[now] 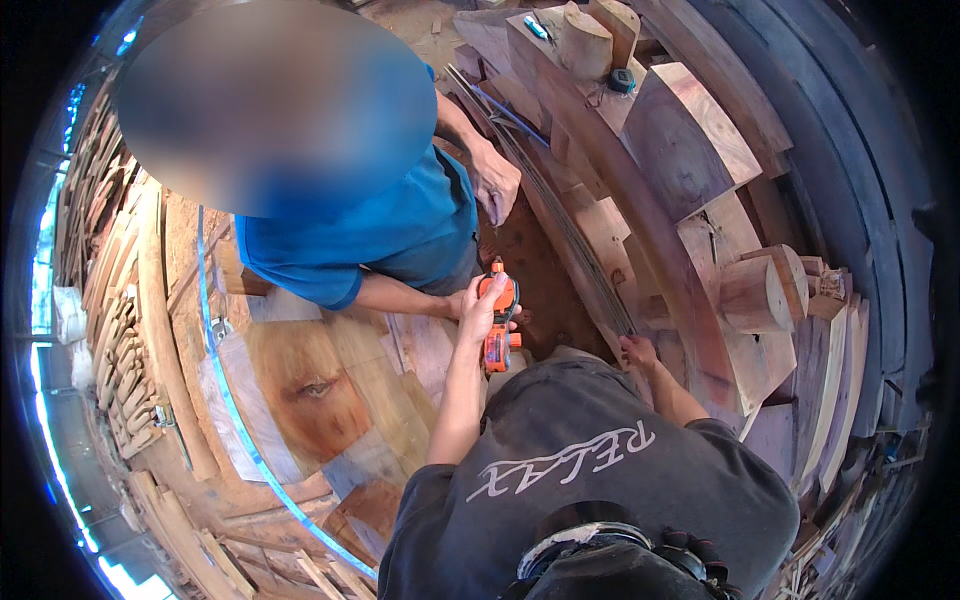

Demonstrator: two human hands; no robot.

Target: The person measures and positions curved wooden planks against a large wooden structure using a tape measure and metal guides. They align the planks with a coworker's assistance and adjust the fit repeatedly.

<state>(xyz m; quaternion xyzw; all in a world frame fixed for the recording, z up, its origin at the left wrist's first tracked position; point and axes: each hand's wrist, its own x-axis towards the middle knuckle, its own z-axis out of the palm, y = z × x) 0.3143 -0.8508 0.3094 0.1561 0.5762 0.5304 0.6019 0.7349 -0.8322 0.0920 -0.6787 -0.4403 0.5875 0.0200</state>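
Note:
In my left hand (487, 310) is an orange-and-black handheld tool (498, 350), rounded at the top, with my fingers closed around it. My right hand (640, 352) is curled at the near end of a bundle of long thin strips (575, 240). Whatever its fingers pinch is too small to make out. Facing me, a person in a blue shirt (400, 230) reaches one hand (458, 303) close beside my left hand and the tool. That person's other hand (495, 180) hangs loosely above the strips, fingers pointing down.
Large wood blocks (690, 140) and a long curved beam (650, 215) crowd the right side. A tape measure (621, 80) lies on the timber. Wide grained slabs (300, 380) fill the left, a blue strap (235, 415) curving past them. Stacked sticks (125, 350) line the far left.

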